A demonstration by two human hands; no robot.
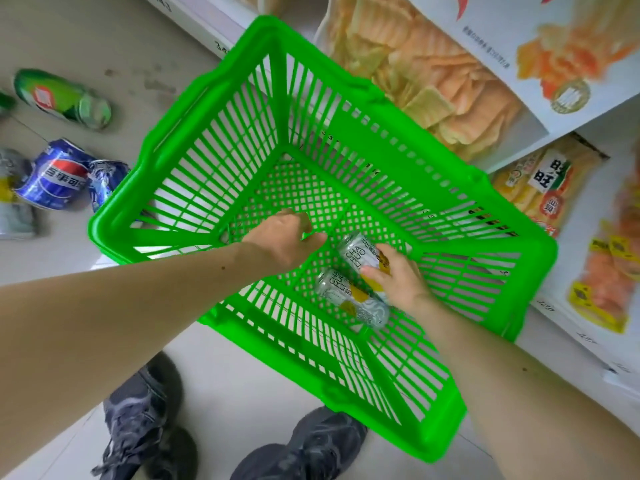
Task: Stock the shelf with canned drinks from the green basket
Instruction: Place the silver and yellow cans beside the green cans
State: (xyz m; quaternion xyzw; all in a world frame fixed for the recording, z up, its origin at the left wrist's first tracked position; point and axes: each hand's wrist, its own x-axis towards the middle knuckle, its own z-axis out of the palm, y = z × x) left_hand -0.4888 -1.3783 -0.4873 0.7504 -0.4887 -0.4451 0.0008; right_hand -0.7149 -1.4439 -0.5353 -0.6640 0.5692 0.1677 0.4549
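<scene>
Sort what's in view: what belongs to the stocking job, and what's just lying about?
Job:
green basket
two white-and-yellow cans in it
right hand gripping one
left hand, holding nothing
loose Pepsi cans and green can, possibly

Lying about:
snack packs

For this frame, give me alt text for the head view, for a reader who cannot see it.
Seen from above, a right hand grips one of two silver-and-yellow cans lying in a green basket, while the left hand reaches in holding nothing. More cans lie on the floor to the left, and snack packets fill shelves on the right.
</scene>
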